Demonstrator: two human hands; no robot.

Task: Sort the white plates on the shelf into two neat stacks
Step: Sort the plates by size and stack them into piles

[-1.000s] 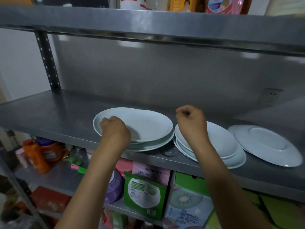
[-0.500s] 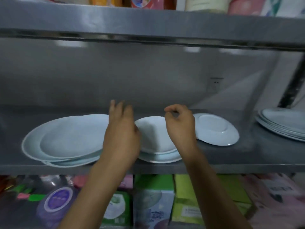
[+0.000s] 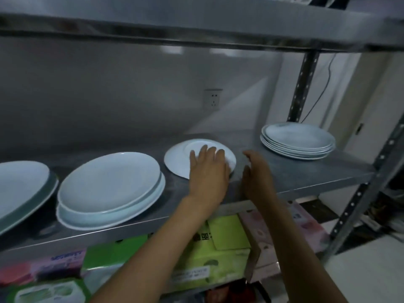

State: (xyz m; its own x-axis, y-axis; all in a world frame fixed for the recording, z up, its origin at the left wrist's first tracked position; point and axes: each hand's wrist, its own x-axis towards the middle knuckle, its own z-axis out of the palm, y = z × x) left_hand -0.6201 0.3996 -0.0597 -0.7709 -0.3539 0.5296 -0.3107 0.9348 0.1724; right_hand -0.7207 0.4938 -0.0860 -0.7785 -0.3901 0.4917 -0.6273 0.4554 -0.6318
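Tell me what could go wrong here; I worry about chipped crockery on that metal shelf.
1. The upside-down white plate lies flat under the left hand, with no grip yet; it may slide on the steel shelf.
2. The middle pile of two white plates sits at the shelf's front edge and looks offset, so a forearm could knock it.
3. The right hand is open, touching nothing.

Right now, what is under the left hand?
The left hand lies with straight fingers on a single white plate that seems upside down on the shelf. The hand covers the plate's right part; nothing else shows there.
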